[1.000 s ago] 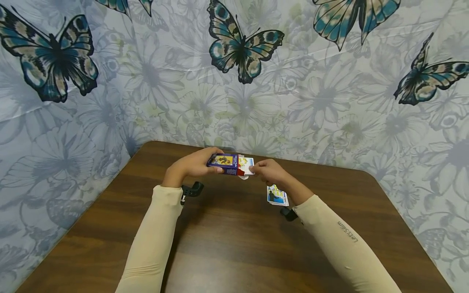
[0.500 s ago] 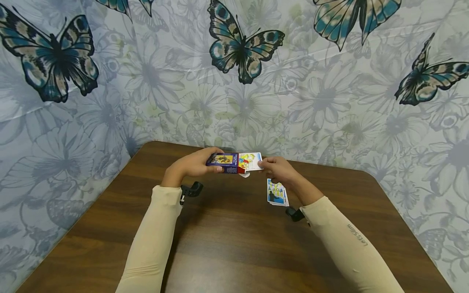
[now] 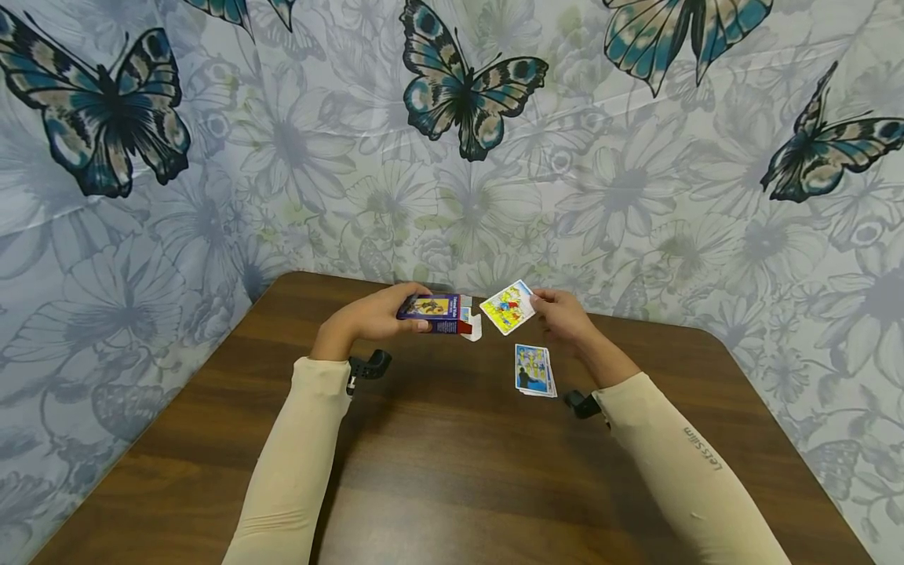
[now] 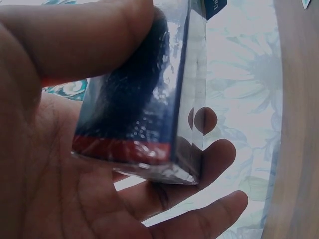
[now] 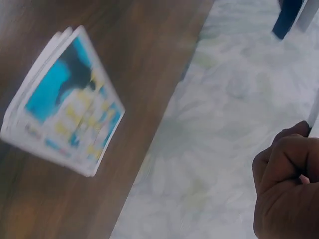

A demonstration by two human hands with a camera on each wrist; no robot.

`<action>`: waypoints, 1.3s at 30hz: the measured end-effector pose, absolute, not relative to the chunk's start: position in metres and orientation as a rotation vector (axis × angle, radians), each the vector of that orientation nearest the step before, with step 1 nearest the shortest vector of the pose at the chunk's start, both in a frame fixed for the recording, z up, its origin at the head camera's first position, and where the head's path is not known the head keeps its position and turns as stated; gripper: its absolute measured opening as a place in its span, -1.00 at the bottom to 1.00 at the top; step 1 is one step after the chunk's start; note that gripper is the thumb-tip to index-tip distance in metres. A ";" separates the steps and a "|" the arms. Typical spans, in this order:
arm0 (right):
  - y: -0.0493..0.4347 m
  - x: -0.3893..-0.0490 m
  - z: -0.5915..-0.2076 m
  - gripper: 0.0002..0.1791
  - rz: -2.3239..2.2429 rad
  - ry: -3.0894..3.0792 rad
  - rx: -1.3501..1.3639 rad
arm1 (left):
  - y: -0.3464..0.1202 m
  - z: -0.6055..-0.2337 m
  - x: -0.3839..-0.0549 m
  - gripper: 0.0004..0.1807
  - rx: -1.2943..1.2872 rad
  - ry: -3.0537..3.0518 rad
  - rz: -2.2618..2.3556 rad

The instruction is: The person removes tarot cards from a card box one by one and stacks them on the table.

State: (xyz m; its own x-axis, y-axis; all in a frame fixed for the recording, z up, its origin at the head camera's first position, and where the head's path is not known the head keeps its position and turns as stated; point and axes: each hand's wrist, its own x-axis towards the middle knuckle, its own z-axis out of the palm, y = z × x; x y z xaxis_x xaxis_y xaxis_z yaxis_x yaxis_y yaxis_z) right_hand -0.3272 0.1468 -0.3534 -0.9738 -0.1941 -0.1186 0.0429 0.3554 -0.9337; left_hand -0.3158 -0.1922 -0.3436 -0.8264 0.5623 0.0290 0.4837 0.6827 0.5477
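My left hand (image 3: 377, 315) grips a dark blue and red card box (image 3: 439, 314) over the far part of the table, its open flap end facing right. In the left wrist view the thumb lies across the glossy box (image 4: 134, 104), with the fingers behind and below it. Just right of the box, my right hand (image 3: 561, 314) pinches a colourful picture card (image 3: 507, 307) by its right edge, tilted and apart from the box. Below that hand a small stack of cards (image 3: 534, 370) lies on the table. In the right wrist view the curled fingers (image 5: 289, 164) show, the card mostly out of frame.
The brown wooden table (image 3: 438, 471) ends at a far edge close behind both hands. A butterfly-patterned cloth (image 3: 318, 157) hangs behind it. Black wrist cameras sit below both wrists.
My right hand has drawn the card out of the box and moved it right, turning it at an angle. The left hand and box have stayed nearly still.
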 end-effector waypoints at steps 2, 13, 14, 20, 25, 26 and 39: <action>0.152 -0.332 -0.358 -0.54 -1.552 2.564 -0.155 | -0.193 -0.344 -0.316 -0.28 0.863 2.752 0.834; 0.182 -0.348 -0.404 -0.62 -1.009 2.844 0.016 | -0.193 -0.348 -0.318 -0.28 0.873 2.727 0.838; 0.183 -0.349 -0.408 -0.64 -0.980 2.850 0.025 | -0.192 -0.348 -0.318 -0.28 0.873 2.723 0.839; 0.179 -0.351 -0.425 -0.71 -0.806 2.903 0.037 | -0.192 -0.347 -0.319 -0.28 0.866 2.729 0.840; 0.171 -0.351 -0.432 -0.74 -0.692 2.916 0.028 | -0.193 -0.347 -0.319 -0.29 0.848 2.736 0.829; 0.170 -0.351 -0.432 -0.74 -0.682 2.915 0.036 | -0.193 -0.347 -0.319 -0.29 0.849 2.736 0.827; 0.151 -0.348 -0.423 -0.75 -0.740 2.984 -0.052 | -0.192 -0.350 -0.319 -0.30 0.863 2.718 0.823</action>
State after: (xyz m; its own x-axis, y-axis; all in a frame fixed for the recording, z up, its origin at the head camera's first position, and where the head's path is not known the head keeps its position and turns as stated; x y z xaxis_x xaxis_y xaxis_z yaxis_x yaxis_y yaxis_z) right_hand -0.3478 0.1511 -0.4228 -0.9972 -0.0488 -0.0572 -0.0164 0.8838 -0.4676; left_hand -0.3189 -0.1924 -0.3500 -0.8174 0.5761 0.0020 0.4805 0.6798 0.5541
